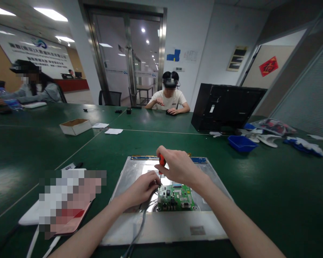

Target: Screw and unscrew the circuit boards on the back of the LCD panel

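Note:
A flat metal display panel (123,190) lies on the green table before me, with a green circuit board (176,197) on it. My right hand (177,165) grips the red and black handle of a screwdriver (162,161) from above. The shaft points down at the board's upper left corner. Beside that corner my left hand (144,188) is closed, its fingertips pressed together close to the screwdriver's tip; whatever they pinch is hidden. Grey cables (143,222) run from under my left hand toward the panel's near edge.
Phones with white cables (75,211) lie to the left. Farther back are an open box (75,127), paper slips (113,131), a black monitor (226,107), a blue tray (242,143) and gloves (304,145). One person (170,96) sits opposite, another (34,86) at far left.

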Demonstrator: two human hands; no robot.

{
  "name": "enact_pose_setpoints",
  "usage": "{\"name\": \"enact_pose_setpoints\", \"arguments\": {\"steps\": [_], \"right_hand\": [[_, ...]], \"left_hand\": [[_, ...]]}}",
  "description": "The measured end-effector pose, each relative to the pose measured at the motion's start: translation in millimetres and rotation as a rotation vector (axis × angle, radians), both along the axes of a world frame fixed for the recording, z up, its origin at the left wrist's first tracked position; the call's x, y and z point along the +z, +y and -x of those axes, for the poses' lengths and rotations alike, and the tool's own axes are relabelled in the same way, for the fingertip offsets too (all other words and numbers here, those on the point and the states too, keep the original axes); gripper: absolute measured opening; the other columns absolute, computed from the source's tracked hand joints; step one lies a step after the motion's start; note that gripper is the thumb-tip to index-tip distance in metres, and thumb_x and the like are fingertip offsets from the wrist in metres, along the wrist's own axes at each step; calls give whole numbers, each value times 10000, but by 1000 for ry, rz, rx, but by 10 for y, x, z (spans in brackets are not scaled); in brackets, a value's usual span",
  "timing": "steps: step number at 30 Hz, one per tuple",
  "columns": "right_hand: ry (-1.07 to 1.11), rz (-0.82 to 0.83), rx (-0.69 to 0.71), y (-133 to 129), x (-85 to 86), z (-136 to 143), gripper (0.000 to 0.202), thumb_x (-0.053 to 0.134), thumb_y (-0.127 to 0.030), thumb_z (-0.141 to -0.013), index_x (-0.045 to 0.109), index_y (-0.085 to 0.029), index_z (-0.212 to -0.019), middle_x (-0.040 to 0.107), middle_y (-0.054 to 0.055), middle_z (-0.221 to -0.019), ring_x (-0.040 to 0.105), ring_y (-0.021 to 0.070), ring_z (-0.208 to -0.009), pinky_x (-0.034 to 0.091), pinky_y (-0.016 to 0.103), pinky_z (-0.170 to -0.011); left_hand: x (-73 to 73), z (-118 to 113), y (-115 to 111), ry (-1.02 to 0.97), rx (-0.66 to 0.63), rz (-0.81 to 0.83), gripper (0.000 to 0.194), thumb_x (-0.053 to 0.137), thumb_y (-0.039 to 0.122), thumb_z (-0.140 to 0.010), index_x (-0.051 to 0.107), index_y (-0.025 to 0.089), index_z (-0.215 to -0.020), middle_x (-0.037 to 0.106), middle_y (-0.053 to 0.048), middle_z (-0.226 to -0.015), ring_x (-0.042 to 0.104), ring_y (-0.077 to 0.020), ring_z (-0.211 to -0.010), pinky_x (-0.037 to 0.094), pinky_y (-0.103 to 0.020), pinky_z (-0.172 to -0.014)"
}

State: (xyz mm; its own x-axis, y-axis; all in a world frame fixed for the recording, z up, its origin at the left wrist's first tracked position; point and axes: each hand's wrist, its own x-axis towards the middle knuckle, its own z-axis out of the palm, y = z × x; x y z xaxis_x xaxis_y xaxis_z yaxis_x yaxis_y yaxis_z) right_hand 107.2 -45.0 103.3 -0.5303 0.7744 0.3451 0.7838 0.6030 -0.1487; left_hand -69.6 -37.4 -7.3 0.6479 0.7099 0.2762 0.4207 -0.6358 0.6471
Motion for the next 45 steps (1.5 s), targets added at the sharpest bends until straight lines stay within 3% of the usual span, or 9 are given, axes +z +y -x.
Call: {"name": "enact_pose_setpoints", "arguments": {"steps": [7, 13, 28, 35, 45], "right_hand": [[6, 4, 17, -6, 19, -29, 235, 600, -335, -819, 449, -225, -961, 648, -7, -807, 574, 144, -666, 263, 251, -547], [37, 21, 45, -6, 33, -81, 255, 562, -191, -753, 463, -213, -987, 644, -11, -799, 558, 137, -668, 244, 250, -528], [-19, -26, 7, 11, 25, -50, 237, 600, -380, -811, 469, -224, -932, 660, -3, -786, 564, 148, -656, 222, 262, -530], [30, 47, 58, -30, 66, -41, 186, 537, -236, -794, 490, -216, -972, 642, -4, -789, 526, 122, -645, 215, 266, -528], [56, 41, 61, -18, 67, -48, 155, 553, -246, -799, 488, -220, -937, 637, -20, -762, 513, 120, -633, 222, 257, -533]], "left_hand": [[-41, 10, 11, -15, 10, -2, 170, 493, 37, -808, 564, 177, -874, 585, -26, -897, 530, -164, -820, 417, -271, -724], [-8, 8, -2, -13, 1, -6, 180, 481, 33, -795, 565, 172, -872, 573, -34, -898, 523, -169, -815, 420, -278, -729], [11, 7, -1, 28, 20, 16, 137, 486, 76, -823, 560, 176, -880, 589, -40, -908, 531, -179, -825, 427, -294, -728], [-14, 9, 9, 6, 27, -2, 133, 501, 65, -800, 549, 176, -856, 582, -34, -897, 526, -178, -819, 418, -290, -722], [9, 0, -6, 3, 20, 2, 137, 483, 69, -813, 547, 181, -860, 581, -32, -896, 522, -172, -813, 414, -285, -721]]}}
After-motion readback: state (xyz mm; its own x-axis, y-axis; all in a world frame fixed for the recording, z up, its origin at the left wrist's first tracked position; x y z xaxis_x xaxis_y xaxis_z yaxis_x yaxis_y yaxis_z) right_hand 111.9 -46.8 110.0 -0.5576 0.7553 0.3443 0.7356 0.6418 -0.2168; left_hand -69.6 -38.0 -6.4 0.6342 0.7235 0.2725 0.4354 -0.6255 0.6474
